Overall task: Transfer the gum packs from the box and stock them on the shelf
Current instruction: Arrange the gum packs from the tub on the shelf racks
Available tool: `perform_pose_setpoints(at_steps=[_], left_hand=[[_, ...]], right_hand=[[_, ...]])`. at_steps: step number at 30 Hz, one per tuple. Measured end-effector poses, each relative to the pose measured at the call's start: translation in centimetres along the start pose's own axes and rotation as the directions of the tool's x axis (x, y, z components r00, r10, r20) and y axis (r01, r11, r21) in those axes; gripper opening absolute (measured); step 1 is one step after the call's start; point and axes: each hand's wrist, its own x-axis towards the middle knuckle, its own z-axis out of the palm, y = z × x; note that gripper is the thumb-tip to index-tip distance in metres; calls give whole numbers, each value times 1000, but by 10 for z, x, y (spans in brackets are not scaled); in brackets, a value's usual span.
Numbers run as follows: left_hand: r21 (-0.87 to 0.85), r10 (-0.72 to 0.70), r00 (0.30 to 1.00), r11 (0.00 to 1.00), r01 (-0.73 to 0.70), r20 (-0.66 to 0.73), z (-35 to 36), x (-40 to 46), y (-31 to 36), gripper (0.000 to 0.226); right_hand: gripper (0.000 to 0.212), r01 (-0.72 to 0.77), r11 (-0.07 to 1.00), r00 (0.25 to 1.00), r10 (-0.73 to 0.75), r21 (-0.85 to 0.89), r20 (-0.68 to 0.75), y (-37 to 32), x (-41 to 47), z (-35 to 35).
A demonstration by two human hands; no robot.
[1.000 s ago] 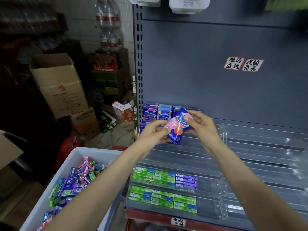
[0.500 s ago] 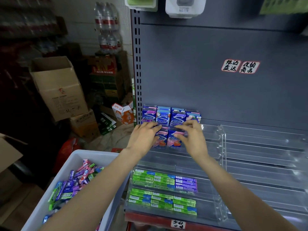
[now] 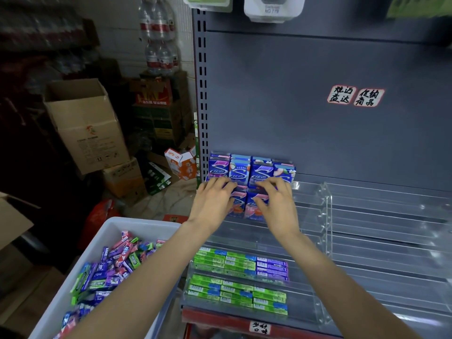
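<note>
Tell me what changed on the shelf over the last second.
The blue-and-pink gum pack, held up in both hands a second ago, now stands in the second tier below the back row. The left hand and right hand press on the packs. The green packs and white bin stayed put.

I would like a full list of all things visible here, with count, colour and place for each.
upright gum packs: about six visible, blue-purple and pink, two rows at shelf back left
flat gum packs: many, green and purple, two front trays
white box: one, lower left, holds loose mixed gum packs
clear dividers: several, shelf right
cardboard boxes: several, brown, floor left
water bottles: several packs, top left
left hand: fingers straight on the packs
right hand: fingers on the packs
</note>
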Motion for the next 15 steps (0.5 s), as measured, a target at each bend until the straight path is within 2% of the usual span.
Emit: perform_pose_setpoints(at_steps=[5, 7, 11, 15], left_hand=[[-163, -44, 994, 986, 28, -96, -13, -21, -24, 32], [-257, -104, 989, 964, 72, -110, -19, -34, -44, 29], [-335, -248, 968, 916, 219, -47, -25, -68, -103, 27], [-348, -331, 940, 874, 339, 84, -10, -108, -175, 24]], right_hand=[[30, 23, 965, 999, -11, 261, -46, -40, -1, 1], [27, 33, 943, 999, -32, 331, -11, -63, -2, 8], [25, 71, 934, 984, -123, 350, 128, -114, -11, 46], [24, 6, 951, 923, -124, 308, 364, -160, -29, 115]])
